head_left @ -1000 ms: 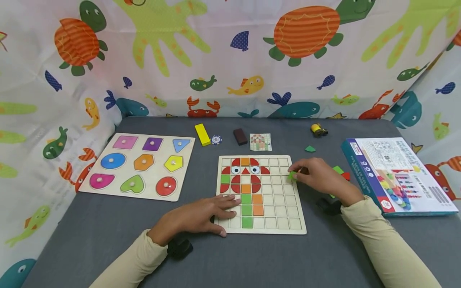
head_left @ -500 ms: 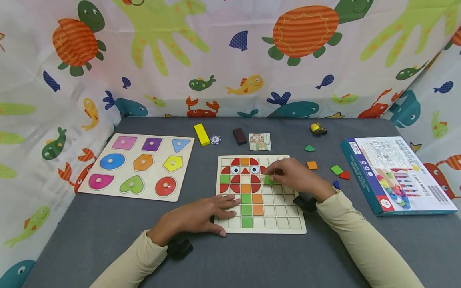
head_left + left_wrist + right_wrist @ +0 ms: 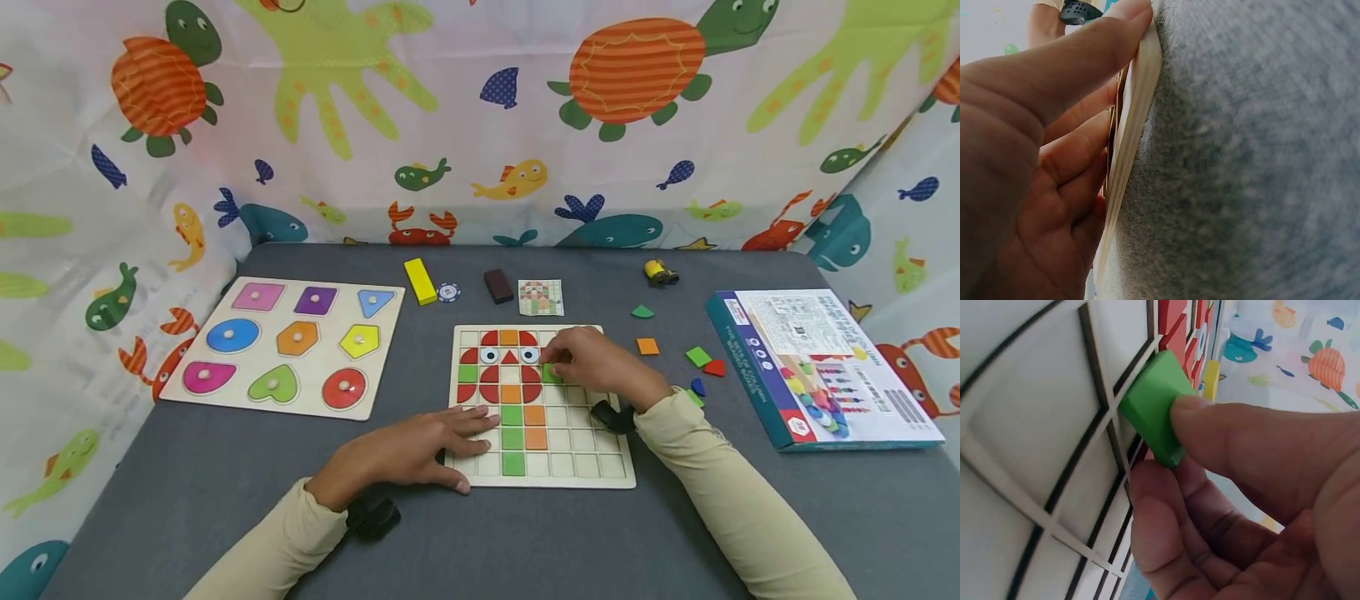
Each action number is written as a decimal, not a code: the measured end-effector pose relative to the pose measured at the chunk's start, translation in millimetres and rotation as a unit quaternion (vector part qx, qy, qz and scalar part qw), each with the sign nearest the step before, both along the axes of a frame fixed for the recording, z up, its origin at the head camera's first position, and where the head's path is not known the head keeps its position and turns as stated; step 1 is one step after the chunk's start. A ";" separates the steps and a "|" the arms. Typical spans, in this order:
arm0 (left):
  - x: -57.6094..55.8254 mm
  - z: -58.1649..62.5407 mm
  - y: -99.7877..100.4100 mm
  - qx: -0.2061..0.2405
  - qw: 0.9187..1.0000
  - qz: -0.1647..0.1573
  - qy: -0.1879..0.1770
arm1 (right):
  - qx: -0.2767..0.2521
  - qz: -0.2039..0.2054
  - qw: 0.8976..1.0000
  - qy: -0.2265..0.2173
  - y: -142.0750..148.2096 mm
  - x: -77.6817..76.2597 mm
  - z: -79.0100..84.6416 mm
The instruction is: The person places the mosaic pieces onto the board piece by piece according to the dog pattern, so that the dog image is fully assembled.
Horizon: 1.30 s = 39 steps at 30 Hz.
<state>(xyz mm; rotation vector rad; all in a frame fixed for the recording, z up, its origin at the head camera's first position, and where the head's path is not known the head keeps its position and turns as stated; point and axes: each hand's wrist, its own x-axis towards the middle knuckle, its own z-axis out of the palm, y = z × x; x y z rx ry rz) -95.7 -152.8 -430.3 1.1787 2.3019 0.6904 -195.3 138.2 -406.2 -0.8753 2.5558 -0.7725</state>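
A wooden grid board (image 3: 592, 463) lies in the middle of the table, with red, orange, green and eye-patterned tiles in its left and middle cells. Between thumb and fingers, my right hand (image 3: 592, 358) pinches a green square tile (image 3: 1154, 403). In the right wrist view the tile is tilted, its lower edge at the grid lines, beside the red pieces. My left hand (image 3: 412, 450) rests on the board's lower left with its fingers spread. Its thumb lies at the front edge of the board (image 3: 1130, 140) in the left wrist view.
Loose orange (image 3: 647, 346), green (image 3: 698, 357), red (image 3: 715, 367) and blue (image 3: 698, 387) pieces lie right of the board. Beyond them is a box (image 3: 832, 375). A shape puzzle (image 3: 258, 350) lies left. A pattern card (image 3: 540, 297), dark block (image 3: 498, 286) and yellow block (image 3: 421, 281) sit behind.
My right hand has carried the green tile leftward from the board's right edge to a cell right of the red pieces. The left hand has stayed in place.
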 end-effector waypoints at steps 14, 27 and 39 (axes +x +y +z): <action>2.6 -2.0 1.2 0.001 1.000 0.006 -0.004 | -0.017 -0.030 0.999 0.003 11.6 2.0 -1.6; -0.1 2.9 4.4 -0.003 1.000 0.000 -0.004 | 0.004 -0.111 0.993 0.047 107.9 32.5 13.8; 1.2 -1.5 1.8 -0.007 1.000 0.013 -0.005 | 0.017 -0.161 0.986 0.044 161.6 41.1 9.8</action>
